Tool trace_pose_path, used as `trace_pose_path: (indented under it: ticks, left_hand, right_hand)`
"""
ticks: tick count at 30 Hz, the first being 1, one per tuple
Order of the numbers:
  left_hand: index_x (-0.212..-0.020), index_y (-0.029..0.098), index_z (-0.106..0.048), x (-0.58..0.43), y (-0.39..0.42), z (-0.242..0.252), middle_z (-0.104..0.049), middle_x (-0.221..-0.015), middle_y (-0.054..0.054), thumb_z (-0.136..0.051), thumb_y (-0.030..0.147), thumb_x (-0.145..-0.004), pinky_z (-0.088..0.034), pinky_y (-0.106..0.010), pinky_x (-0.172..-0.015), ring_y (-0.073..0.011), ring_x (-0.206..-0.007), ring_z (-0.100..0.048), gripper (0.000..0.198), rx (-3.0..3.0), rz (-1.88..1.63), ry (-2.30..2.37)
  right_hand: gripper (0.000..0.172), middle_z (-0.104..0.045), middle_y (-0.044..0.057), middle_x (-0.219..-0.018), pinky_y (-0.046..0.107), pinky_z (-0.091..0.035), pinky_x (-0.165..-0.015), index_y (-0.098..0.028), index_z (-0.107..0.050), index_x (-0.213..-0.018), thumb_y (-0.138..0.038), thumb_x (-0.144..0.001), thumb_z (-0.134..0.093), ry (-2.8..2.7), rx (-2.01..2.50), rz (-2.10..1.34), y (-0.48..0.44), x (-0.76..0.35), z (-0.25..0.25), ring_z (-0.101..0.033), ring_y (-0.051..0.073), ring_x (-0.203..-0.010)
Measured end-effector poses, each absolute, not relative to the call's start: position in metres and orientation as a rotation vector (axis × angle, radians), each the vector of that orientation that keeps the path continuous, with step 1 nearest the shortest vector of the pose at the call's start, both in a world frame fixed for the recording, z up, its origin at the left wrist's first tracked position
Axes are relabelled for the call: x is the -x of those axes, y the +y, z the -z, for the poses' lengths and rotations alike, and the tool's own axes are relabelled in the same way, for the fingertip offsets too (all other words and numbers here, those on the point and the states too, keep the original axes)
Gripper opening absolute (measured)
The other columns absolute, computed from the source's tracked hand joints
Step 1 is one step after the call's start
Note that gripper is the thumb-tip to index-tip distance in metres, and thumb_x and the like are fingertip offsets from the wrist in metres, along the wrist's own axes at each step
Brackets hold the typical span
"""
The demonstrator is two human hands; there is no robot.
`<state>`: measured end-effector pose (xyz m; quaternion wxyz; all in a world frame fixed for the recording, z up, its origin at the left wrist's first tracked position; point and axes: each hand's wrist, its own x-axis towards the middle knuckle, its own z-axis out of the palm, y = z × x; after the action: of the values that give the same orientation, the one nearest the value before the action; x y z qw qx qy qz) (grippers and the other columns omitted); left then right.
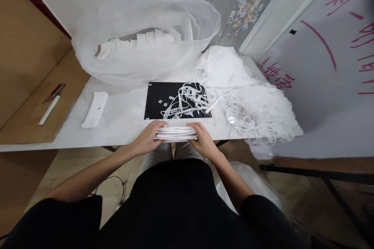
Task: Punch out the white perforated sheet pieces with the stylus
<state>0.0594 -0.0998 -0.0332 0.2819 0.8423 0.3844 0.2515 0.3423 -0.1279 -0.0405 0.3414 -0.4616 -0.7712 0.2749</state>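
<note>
Between my two hands is a stack of flat white fabric pieces [177, 132], held at the table's front edge. My left hand [150, 137] grips the stack's left end, thumb below and fingers on top. On its right end my right hand [202, 138] is closed in the same way. Just beyond the stack lies a black mat [157, 99], with tangled white strips [189, 99] and several small square pieces on it. A white stick-like tool [214, 105] rests over the mat's right edge. What the fabric pieces are for cannot be seen.
A large translucent bag [140, 66] with white rolls [154, 37] fills the back. White cloth [223, 66] and a heap of stringy white scraps [260, 113] cover the right side. At left lie a folded white piece [96, 109], a red cutter [55, 91] and a pale strip [49, 110].
</note>
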Motion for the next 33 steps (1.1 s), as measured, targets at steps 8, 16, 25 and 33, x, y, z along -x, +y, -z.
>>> trace_pose_path:
  ticks: [8, 16, 25, 33]
  left_hand:
    - [-0.142, 0.024, -0.045, -0.066, -0.101, 0.041, -0.055, -0.109, -0.006, -0.059, 0.013, -0.090, -0.050, -0.042, -0.097, -0.0231, -0.102, -0.057, 0.055, -2.191, -0.793, 1.056]
    - [-0.147, 0.027, -0.042, -0.072, -0.097, 0.037, -0.054, -0.117, -0.006, -0.063, 0.013, -0.087, -0.049, -0.041, -0.103, -0.0227, -0.110, -0.057, 0.065, -2.025, -0.795, 1.041]
    - [-0.147, 0.027, -0.042, -0.070, -0.093, 0.036, -0.052, -0.118, -0.006, -0.066, 0.016, -0.088, -0.048, -0.043, -0.103, -0.0237, -0.112, -0.057, 0.065, -1.995, -0.758, 1.045]
    - [-0.150, 0.029, -0.039, -0.072, -0.093, 0.038, -0.051, -0.117, -0.006, -0.063, 0.015, -0.090, -0.050, -0.041, -0.098, -0.0223, -0.107, -0.056, 0.065, -1.961, -0.766, 1.040]
  right_hand:
    - [0.058, -0.054, 0.012, -0.118, 0.045, -0.054, -0.096, -0.022, -0.047, -0.141, -0.014, -0.085, -0.063, -1.915, 1.297, -0.706, -0.131, -0.334, 0.044, -0.059, 0.026, -0.107]
    - [0.062, -0.060, 0.013, -0.113, 0.049, -0.052, -0.097, -0.018, -0.041, -0.146, -0.022, -0.088, -0.064, -1.961, 1.261, -0.659, -0.126, -0.331, 0.049, -0.060, 0.030, -0.107]
    - [0.076, -0.055, 0.022, -0.137, 0.059, -0.048, -0.102, -0.016, -0.026, -0.158, -0.038, -0.094, -0.062, -2.025, 1.440, -0.480, -0.130, -0.332, 0.049, -0.055, 0.038, -0.119]
    - [0.104, -0.063, 0.018, -0.130, 0.059, -0.046, -0.103, -0.015, 0.007, -0.165, -0.023, -0.088, -0.062, -2.072, 1.455, -0.511, -0.133, -0.330, 0.048, -0.055, 0.037, -0.116]
